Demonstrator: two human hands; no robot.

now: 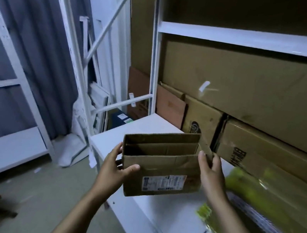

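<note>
An open brown cardboard box with a white shipping label (162,166) is held above the front edge of a white shelf board (145,208); the left hand (118,166) grips its left end, thumb on the front wall; the right hand (211,172) clasps the right-end flap, fingers curled round it. Large brown cardboard cartons (254,88) are stacked behind on the shelf; a yellow-green plastic-wrapped package (268,200) lies just right of the box.

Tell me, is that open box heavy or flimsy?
Probably light: the box shows nothing inside, and the left hand and right hand hold it up by its ends. Likely flimsy: flaps stand open, front creased.
</note>
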